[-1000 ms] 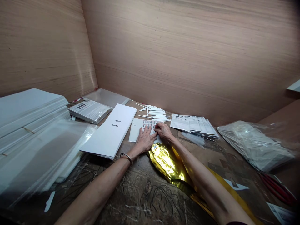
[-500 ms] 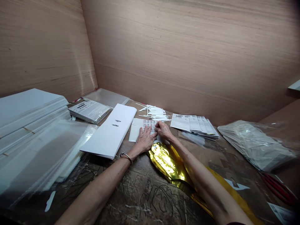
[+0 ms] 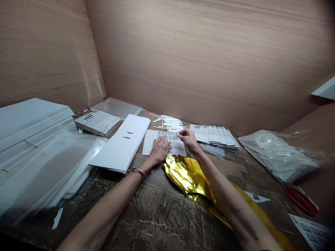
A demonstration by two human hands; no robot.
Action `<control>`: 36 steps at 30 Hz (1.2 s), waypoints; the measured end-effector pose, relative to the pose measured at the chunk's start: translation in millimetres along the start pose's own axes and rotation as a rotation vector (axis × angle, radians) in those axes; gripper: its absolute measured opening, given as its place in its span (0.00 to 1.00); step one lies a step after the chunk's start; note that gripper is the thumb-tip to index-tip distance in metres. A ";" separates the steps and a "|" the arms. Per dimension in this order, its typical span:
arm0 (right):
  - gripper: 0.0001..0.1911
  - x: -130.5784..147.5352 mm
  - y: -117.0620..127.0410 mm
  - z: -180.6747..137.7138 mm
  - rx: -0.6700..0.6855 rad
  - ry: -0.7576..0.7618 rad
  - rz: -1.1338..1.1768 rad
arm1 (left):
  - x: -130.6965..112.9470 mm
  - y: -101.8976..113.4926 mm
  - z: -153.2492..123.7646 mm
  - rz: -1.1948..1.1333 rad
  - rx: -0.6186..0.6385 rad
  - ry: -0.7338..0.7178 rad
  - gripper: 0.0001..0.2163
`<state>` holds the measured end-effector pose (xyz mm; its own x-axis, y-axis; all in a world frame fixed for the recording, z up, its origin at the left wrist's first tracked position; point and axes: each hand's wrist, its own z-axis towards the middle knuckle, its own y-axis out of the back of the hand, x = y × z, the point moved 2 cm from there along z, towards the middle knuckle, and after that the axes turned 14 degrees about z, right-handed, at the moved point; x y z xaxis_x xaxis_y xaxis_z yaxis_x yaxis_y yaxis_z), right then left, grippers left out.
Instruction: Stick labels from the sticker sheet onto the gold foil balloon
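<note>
My left hand (image 3: 160, 150) lies flat with fingers spread on a white sticker sheet (image 3: 157, 145) printed with rows of small labels. My right hand (image 3: 187, 138) is raised just off the sheet's far right corner, thumb and forefinger pinched on something small, likely a label peeled from the sheet. A crumpled gold foil item (image 3: 190, 177) lies under my right forearm, close to both wrists.
A white folded card stack (image 3: 121, 143) lies left of the sheet. White paper strips (image 3: 170, 123) and printed leaflets (image 3: 214, 134) sit at the back. Stacks of clear sleeves and white board (image 3: 34, 146) fill the left; a plastic bag bundle (image 3: 280, 155) lies right. Wooden walls close the corner.
My right hand has lifted off the sticker sheet and moved slightly right with its fingers pinched. My left hand stays pressed on the sheet. The view shifted a little.
</note>
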<state>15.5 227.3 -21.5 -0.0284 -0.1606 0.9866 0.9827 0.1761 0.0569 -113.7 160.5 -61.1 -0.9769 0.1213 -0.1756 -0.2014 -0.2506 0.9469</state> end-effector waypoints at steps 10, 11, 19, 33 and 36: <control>0.08 27.9 13.9 -79.9 0.038 -0.375 0.105 | -9.9 56.2 -33.9 -0.293 -0.039 0.341 0.15; 0.07 27.7 13.2 -83.9 0.035 -0.394 0.081 | -11.5 56.1 -40.1 -0.310 0.000 0.354 0.15; 0.05 22.5 2.8 -94.9 -0.025 -0.447 -0.200 | -14.4 53.2 -66.3 -0.289 0.079 0.403 0.15; 0.06 -7.4 6.9 -92.8 -0.005 -0.332 -0.413 | -41.8 58.5 -84.5 -0.032 -0.046 0.015 0.11; 0.06 -5.6 6.9 -93.1 -0.007 -0.252 -0.552 | -55.0 55.6 -93.9 0.062 -0.060 -0.320 0.10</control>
<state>39.4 139.0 -40.9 -0.5756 0.0083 0.8177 0.8118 0.1260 0.5702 -77.9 49.7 -24.1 -0.9177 0.3969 -0.0158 -0.1553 -0.3219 0.9339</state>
